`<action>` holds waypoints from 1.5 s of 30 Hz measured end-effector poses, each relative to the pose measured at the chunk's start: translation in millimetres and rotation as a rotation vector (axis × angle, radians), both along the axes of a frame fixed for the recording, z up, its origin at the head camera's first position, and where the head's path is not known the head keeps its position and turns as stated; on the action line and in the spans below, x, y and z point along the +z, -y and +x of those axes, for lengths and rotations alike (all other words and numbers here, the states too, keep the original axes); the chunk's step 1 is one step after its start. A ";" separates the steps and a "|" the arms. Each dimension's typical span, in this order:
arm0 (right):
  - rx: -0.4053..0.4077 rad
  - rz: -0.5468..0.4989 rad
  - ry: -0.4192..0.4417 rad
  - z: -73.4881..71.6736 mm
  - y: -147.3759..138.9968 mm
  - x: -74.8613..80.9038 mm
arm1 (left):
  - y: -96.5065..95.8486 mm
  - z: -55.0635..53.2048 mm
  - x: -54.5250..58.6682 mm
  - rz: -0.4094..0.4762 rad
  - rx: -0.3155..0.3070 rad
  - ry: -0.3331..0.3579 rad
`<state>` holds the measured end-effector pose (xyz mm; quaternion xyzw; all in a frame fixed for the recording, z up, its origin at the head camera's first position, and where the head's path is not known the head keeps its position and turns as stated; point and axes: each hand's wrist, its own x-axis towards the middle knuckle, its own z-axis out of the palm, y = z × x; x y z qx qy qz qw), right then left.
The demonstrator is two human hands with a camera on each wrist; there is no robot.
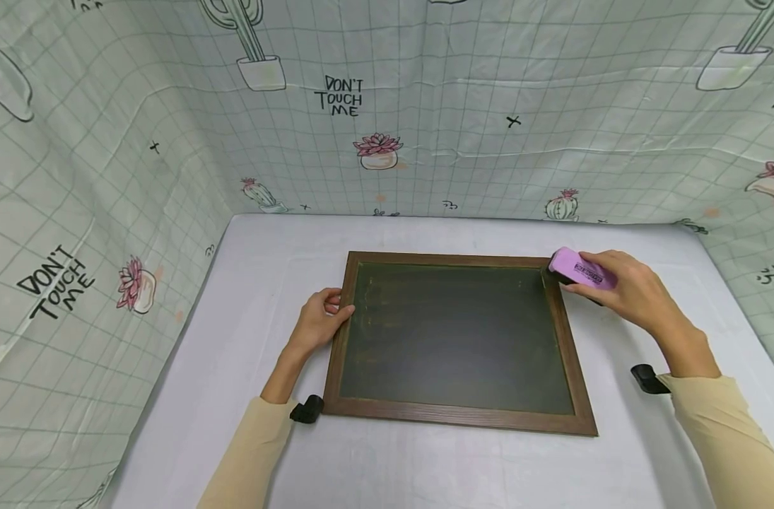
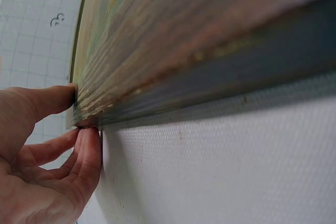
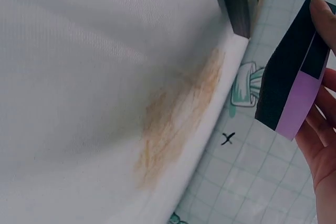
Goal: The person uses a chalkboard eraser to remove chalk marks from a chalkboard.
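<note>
A chalkboard [image 1: 456, 339] in a brown wooden frame lies on the table, its dark surface faintly smudged near the edges. My left hand [image 1: 319, 319] pinches the left side of the frame; the left wrist view shows the thumb [image 2: 52, 100] on top and the fingers against the outer edge. My right hand [image 1: 635, 286] grips a purple chalkboard eraser [image 1: 580, 268] by its sides, over the board's upper right corner. In the right wrist view the eraser [image 3: 294, 98] is tilted, its dark felt side showing, raised above the table.
White cloth covers the table [image 1: 463, 466]. Behind and to the sides hangs a grid-patterned curtain [image 1: 425, 106] printed with potted plants and lettering. A brownish stain [image 3: 178, 119] marks the cloth in the right wrist view. Black wrist devices [image 1: 307, 410] sit at both sleeves.
</note>
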<state>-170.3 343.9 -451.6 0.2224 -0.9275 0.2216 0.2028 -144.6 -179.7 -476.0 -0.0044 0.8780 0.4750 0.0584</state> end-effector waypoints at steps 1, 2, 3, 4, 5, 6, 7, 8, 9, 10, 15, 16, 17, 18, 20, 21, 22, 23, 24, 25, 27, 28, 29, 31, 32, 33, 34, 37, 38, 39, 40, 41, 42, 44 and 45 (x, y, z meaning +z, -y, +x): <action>-0.009 -0.003 0.000 -0.7 -2.4 -0.5 | -0.2 -0.2 0.1 0.000 -0.001 -0.003; -0.017 -0.003 0.001 -1.5 -4.8 -1.1 | -0.5 -0.2 0.3 0.001 -0.003 -0.006; -0.023 -0.005 0.003 -2.1 -7.2 -1.6 | -0.7 -0.3 0.4 0.000 -0.004 -0.008; -0.030 -0.005 0.004 -2.8 -9.6 -2.1 | -0.9 -0.2 0.5 0.000 -0.004 -0.009; -0.041 -0.005 0.010 -3.5 -12.3 -2.5 | -1.2 -0.2 0.6 0.000 -0.004 -0.009; -0.049 -0.007 0.014 -4.1 -14.9 -2.8 | -1.6 -0.1 0.7 -0.001 -0.004 -0.009; -0.058 -0.007 0.019 -4.6 -17.5 -3.2 | -1.9 0.0 0.8 0.000 -0.003 -0.009; -0.064 -0.009 0.025 -4.7 -20.0 -3.6 | -2.2 0.1 0.8 -0.001 -0.002 -0.008; -0.076 -0.010 0.032 -4.8 -22.5 -3.8 | -2.5 0.3 0.9 -0.001 -0.001 -0.006; -0.090 -0.010 0.043 -4.7 -24.8 -4.1 | -2.8 0.4 1.0 -0.001 0.000 -0.005; -0.143 0.008 0.110 -2.9 -35.2 -7.3 | -3.7 0.3 1.2 -0.004 0.000 0.002; -0.147 0.011 0.124 -2.8 -37.1 -8.4 | -3.8 0.1 1.3 -0.004 -0.001 0.003; -0.151 0.014 0.137 -3.0 -39.0 -9.5 | -3.9 0.0 1.3 -0.004 -0.002 0.002; -0.156 0.016 0.147 -3.4 -40.7 -10.7 | -4.0 -0.1 1.4 -0.004 -0.003 0.002; -0.165 0.019 0.165 -3.2 -43.9 -13.4 | -4.5 -0.5 1.6 -0.006 -0.005 0.001; -0.167 0.024 0.173 -3.3 -45.5 -14.8 | -4.7 -0.6 1.6 -0.006 -0.005 0.002; -0.171 0.026 0.180 -2.9 -46.8 -16.3 | -4.9 -0.7 1.7 -0.007 -0.005 0.002; -0.174 0.030 0.187 -2.6 -48.0 -17.8 | -5.1 -0.8 1.8 -0.006 -0.005 0.003; -0.177 0.035 0.194 -2.1 -49.2 -19.3 | -5.2 -0.9 1.7 -0.007 -0.005 0.005; -0.180 0.038 0.204 -1.6 -50.3 -20.8 | -5.3 -0.9 1.7 -0.006 -0.004 0.007; -0.183 0.047 0.226 -0.8 -52.2 -23.4 | -5.4 -0.9 1.6 -0.005 -0.006 0.010; -0.185 0.048 0.238 -0.2 -52.8 -24.7 | -5.4 -0.8 1.7 -0.004 -0.006 0.011; -0.186 0.052 0.249 0.1 -53.3 -25.7 | -5.3 -0.7 1.7 -0.003 -0.007 0.012; -0.188 0.055 0.265 0.6 -54.0 -27.2 | -5.0 -0.5 1.5 -0.003 -0.008 0.013; -0.189 0.057 0.270 0.8 -54.2 -27.7 | -4.9 -0.4 1.4 -0.003 -0.009 0.014; -0.191 0.056 0.277 1.1 -54.1 -28.1 | -4.7 -0.4 1.1 -0.004 -0.009 0.015; -0.191 0.055 0.283 1.2 -54.0 -28.4 | -4.4 -0.3 1.0 -0.003 -0.008 0.015; -0.192 0.046 0.291 1.7 -52.2 -27.7 | -3.1 -0.2 1.0 -0.004 -0.009 0.010; -0.192 0.047 0.291 1.7 -51.3 -27.1 | -2.7 -0.2 1.2 -0.002 -0.009 0.009; -0.191 0.048 0.291 1.7 -50.3 -26.3 | -2.2 -0.2 1.2 -0.002 -0.009 0.008; -0.192 0.050 0.289 1.5 -49.4 -25.5 | -1.8 -0.2 1.4 -0.002 -0.009 0.005; -0.192 0.054 0.286 1.4 -48.5 -24.7 | -1.5 -0.4 1.5 -0.005 -0.010 0.003; -0.194 0.061 0.284 1.3 -47.8 -24.2 | -1.3 -0.6 1.6 -0.006 -0.010 0.003; -0.195 0.069 0.287 1.5 -46.7 -23.6 | -1.0 -0.9 1.7 -0.012 -0.014 0.004; -0.197 0.072 0.291 1.7 -46.6 -23.7 | -0.9 -1.1 2.0 -0.014 -0.017 0.004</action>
